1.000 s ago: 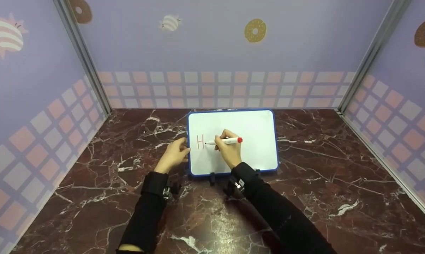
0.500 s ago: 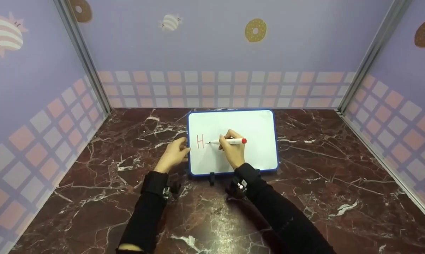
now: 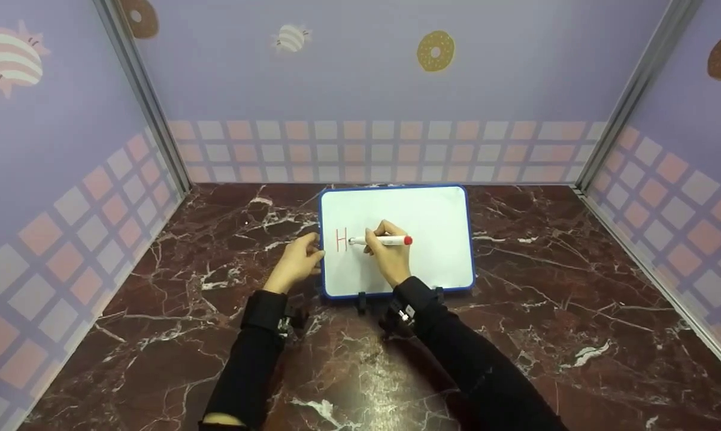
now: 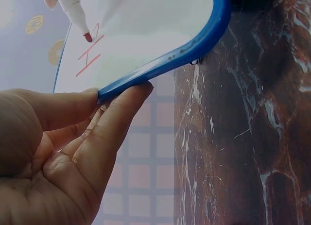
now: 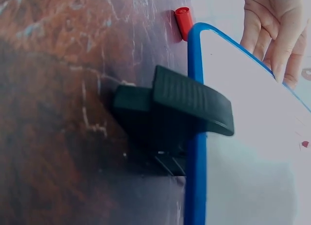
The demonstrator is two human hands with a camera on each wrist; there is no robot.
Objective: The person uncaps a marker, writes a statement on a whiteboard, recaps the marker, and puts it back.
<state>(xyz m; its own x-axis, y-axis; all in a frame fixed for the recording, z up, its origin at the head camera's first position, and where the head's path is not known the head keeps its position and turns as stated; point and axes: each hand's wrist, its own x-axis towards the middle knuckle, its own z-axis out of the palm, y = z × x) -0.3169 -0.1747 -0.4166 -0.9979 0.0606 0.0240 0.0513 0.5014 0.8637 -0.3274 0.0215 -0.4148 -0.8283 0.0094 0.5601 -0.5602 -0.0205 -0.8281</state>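
Note:
A white whiteboard (image 3: 438, 239) with a blue frame leans in a black stand on the table. My left hand (image 3: 294, 261) pinches its left edge, thumb on the front and fingers behind, as the left wrist view shows. In my right hand (image 3: 390, 254) is a white marker (image 3: 390, 240) with a red end, held in a writing grip. Its red tip (image 4: 88, 38) is right at the board, just right of a red letter H (image 3: 341, 240). A short red stroke (image 4: 96, 28) shows beside the H. The right wrist view does not show the right hand.
Black stand clips (image 3: 361, 302) hold the board's lower edge; one clip (image 5: 189, 101) looms large in the right wrist view. A red marker cap (image 5: 183, 23) lies near the board's lower left corner. Patterned walls (image 3: 360, 90) enclose the marbled table (image 3: 546, 335).
The marker first moved right, drawing a short stroke beside the H, then came back left to the stroke's start. My left hand keeps its grip on the board's edge.

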